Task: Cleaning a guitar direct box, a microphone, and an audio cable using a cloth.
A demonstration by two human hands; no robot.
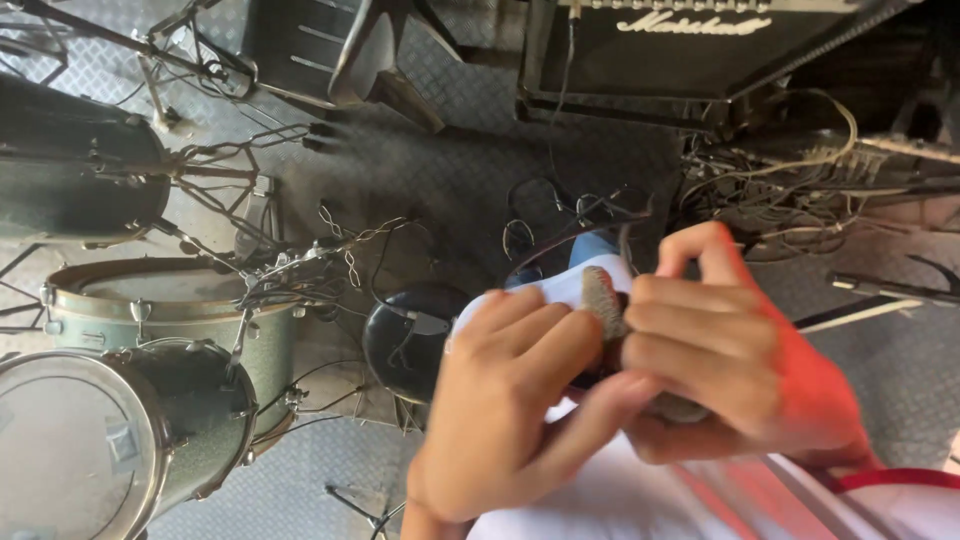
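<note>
My left hand [510,400] and my right hand [735,350] meet close in front of the camera, both blurred. Between them sits a small flat grey woven piece [600,300], like a strap end or pad. The fingers of both hands curl round it, the left thumb reaching across under the right fingers. A dark part of the same thing shows below the fingers, mostly hidden. Under the hands lies my white shirt [640,500], and a red band [900,478] circles my right wrist.
Green sparkle drums [150,400] on metal stands fill the left. A black round stool [405,340] stands ahead of my knees. A black amplifier [690,45] and a tangle of cables [780,190] lie at the back right on grey tread-plate flooring [440,170].
</note>
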